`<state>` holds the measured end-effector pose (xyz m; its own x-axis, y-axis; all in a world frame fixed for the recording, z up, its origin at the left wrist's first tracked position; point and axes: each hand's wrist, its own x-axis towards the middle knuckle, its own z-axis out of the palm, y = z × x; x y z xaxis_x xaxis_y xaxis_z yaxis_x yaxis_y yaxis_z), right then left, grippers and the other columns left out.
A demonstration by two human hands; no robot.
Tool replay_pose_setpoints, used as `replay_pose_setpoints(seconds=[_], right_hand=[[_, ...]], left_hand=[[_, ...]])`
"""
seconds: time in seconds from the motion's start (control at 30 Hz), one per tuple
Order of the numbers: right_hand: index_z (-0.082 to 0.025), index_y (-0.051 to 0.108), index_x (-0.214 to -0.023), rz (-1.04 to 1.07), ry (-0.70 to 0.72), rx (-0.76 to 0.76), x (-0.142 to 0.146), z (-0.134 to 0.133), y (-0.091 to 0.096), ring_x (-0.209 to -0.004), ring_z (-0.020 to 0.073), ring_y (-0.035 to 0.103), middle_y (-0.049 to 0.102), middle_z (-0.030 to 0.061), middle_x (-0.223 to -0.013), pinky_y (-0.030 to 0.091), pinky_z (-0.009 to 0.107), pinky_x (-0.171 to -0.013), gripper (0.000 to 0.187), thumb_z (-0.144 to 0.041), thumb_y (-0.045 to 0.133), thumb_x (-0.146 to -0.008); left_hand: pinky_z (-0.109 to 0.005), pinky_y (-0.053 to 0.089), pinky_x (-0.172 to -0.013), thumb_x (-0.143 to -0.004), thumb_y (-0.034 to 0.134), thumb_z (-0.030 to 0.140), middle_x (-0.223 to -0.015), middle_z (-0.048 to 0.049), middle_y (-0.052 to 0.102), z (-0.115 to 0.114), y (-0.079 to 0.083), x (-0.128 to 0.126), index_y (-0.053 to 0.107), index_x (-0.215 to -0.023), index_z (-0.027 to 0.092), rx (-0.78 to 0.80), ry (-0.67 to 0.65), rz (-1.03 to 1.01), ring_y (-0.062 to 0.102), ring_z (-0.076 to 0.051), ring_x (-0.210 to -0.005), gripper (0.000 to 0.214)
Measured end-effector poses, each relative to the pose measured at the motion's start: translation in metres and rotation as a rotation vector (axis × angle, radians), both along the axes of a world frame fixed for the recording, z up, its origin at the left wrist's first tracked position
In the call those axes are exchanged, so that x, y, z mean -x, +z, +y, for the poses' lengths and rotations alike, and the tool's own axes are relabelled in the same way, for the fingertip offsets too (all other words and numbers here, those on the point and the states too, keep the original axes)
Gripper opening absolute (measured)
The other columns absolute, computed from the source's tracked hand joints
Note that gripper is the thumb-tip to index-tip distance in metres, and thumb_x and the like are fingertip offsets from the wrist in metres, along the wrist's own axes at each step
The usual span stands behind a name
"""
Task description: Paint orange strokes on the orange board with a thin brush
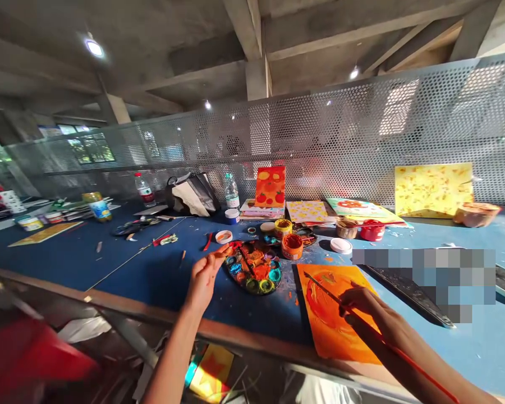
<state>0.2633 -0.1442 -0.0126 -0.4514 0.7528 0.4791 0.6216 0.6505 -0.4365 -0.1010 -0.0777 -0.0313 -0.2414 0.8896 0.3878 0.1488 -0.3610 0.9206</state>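
My right hand (362,306) is closed on a long thin red paintbrush (324,287). The brush's tip rests on an orange painting (326,331) lying flat at the table's near edge. My left hand (204,275) reaches to the round paint palette (255,268), its fingers pinching the palette's left rim. The palette holds several wells of blue, green, orange and red paint.
Open paint pots (292,246) and lids (224,236) stand behind the palette on the blue table (160,275). Finished paintings (270,186) lean on a perforated metal screen (362,134) at the back. Water bottles (231,192), a dark bag (193,193) and a metal ruler (408,289) lie around.
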Motion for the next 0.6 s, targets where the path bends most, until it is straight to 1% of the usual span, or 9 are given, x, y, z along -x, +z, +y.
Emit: replay_pose_setpoints(seconds=[0.03, 0.07, 0.1, 0.13, 0.2, 0.3, 0.43, 0.53, 0.6], right_hand=[[-0.026, 0.056, -0.092, -0.005, 0.003, -0.017, 0.0, 0.002, -0.004, -0.085, 0.019, 0.071, 0.069, 0.0059, -0.09, 0.06, 0.028, -0.069, 0.017, -0.034, 0.041, -0.096], [-0.026, 0.056, -0.091, -0.005, 0.001, -0.034, 0.001, 0.004, -0.009, -0.084, 0.019, 0.071, 0.069, 0.0051, -0.088, 0.06, 0.028, -0.069, 0.018, -0.034, 0.041, -0.097], [-0.026, 0.056, -0.091, -0.002, -0.004, -0.051, 0.003, 0.005, -0.013, -0.083, 0.0191, 0.071, 0.069, 0.0046, -0.087, 0.06, 0.028, -0.07, 0.019, -0.035, 0.041, -0.097], [-0.026, 0.057, -0.09, 0.004, -0.008, -0.07, 0.005, 0.007, -0.017, -0.085, 0.0197, 0.071, 0.068, 0.0043, -0.085, 0.06, 0.029, -0.073, 0.02, -0.035, 0.04, -0.097], [-0.026, 0.058, -0.087, 0.007, 0.007, -0.125, 0.01, 0.01, -0.02, -0.092, 0.0212, 0.07, 0.068, 0.0043, -0.083, 0.059, 0.031, -0.077, 0.022, -0.033, 0.04, -0.098], [-0.025, 0.062, -0.09, -0.062, 0.096, -0.196, 0.018, 0.012, -0.016, -0.094, 0.0209, 0.068, 0.069, 0.0048, -0.087, 0.059, 0.032, -0.08, 0.021, -0.026, 0.042, -0.097], [-0.023, 0.066, -0.105, -0.23, 0.206, -0.266, 0.031, 0.018, -0.007, -0.096, 0.0219, 0.066, 0.071, 0.0079, -0.105, 0.057, 0.037, -0.086, 0.026, -0.018, 0.042, -0.095], [-0.019, 0.065, -0.116, -0.312, 0.178, -0.356, 0.041, 0.027, -0.008, -0.101, 0.0249, 0.066, 0.071, 0.0115, -0.113, 0.057, 0.043, -0.087, 0.03, -0.019, 0.041, -0.096], [-0.016, 0.062, -0.123, -0.349, 0.154, -0.387, 0.046, 0.033, -0.011, -0.106, 0.0263, 0.066, 0.07, 0.013, -0.118, 0.055, 0.047, -0.09, 0.033, -0.018, 0.044, -0.095]], left_hand=[[-0.048, 0.04, -0.107, -0.079, 0.054, 0.072, -0.136, -0.0155, 0.057, -0.003, 0.003, -0.001, 0.064, -0.118, 0.019, 0.01, -0.077, -0.056, 0.055, -0.033, -0.125, 0.067], [-0.048, 0.038, -0.109, -0.079, 0.054, 0.072, -0.144, -0.0118, 0.051, -0.006, 0.007, -0.002, 0.058, -0.128, 0.025, 0.019, -0.174, -0.141, 0.05, -0.031, -0.13, 0.068], [-0.048, 0.034, -0.112, -0.08, 0.052, 0.073, -0.15, -0.0074, 0.044, -0.008, 0.011, -0.002, 0.052, -0.135, 0.032, 0.028, -0.279, -0.245, 0.045, -0.03, -0.136, 0.069], [-0.048, 0.029, -0.114, -0.081, 0.049, 0.075, -0.154, -0.0034, 0.038, -0.011, 0.014, -0.003, 0.048, -0.138, 0.037, 0.036, -0.38, -0.357, 0.038, -0.029, -0.14, 0.069], [-0.048, 0.021, -0.117, -0.081, 0.039, 0.08, -0.156, 0.0001, 0.034, -0.014, 0.019, -0.001, 0.046, -0.138, 0.042, 0.052, -0.525, -0.541, 0.028, -0.028, -0.145, 0.07], [-0.051, 0.02, -0.116, -0.08, 0.028, 0.084, -0.156, -0.0004, 0.034, -0.016, 0.021, 0.001, 0.044, -0.14, 0.043, 0.08, -0.589, -0.617, 0.023, -0.029, -0.147, 0.074], [-0.054, 0.02, -0.114, -0.079, 0.022, 0.085, -0.157, -0.0002, 0.033, -0.016, 0.02, 0.002, 0.043, -0.14, 0.043, 0.106, -0.625, -0.627, 0.022, -0.03, -0.147, 0.077], [-0.055, 0.019, -0.114, -0.079, 0.021, 0.086, -0.156, -0.0006, 0.034, -0.016, 0.02, 0.001, 0.042, -0.141, 0.043, 0.112, -0.605, -0.627, 0.021, -0.031, -0.147, 0.078], [-0.056, 0.019, -0.114, -0.079, 0.022, 0.086, -0.156, -0.0008, 0.035, -0.015, 0.02, 0.002, 0.042, -0.141, 0.043, 0.113, -0.585, -0.63, 0.022, -0.031, -0.147, 0.078]])
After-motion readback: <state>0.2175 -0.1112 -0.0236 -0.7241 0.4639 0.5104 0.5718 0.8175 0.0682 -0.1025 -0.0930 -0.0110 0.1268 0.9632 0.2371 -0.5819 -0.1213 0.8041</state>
